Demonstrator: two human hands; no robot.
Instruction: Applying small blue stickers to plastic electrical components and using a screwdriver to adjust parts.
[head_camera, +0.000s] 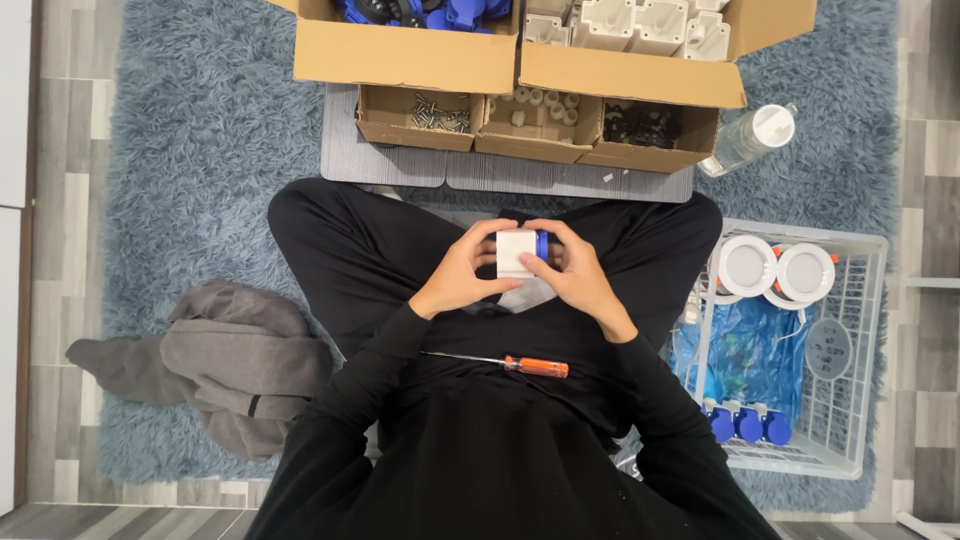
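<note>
I sit cross-legged on a blue shaggy rug and hold a small white box-shaped plastic part with a blue cap (517, 252) over my lap. My left hand (462, 272) grips its left side. My right hand (572, 270) wraps its right side, the thumb across the front. A screwdriver with an orange handle (535, 366) lies across my lap, just below both hands. A pale scrap (527, 296) shows under the part.
Ahead stand two large cardboard boxes, one with blue parts (400, 52), one with white housings (640, 60). Three small trays hold screws (418, 115), white bits (538, 122) and black bits (645, 132). A white wire basket (850, 350), a clear bottle (748, 138) and a grey garment (225, 360) lie alongside.
</note>
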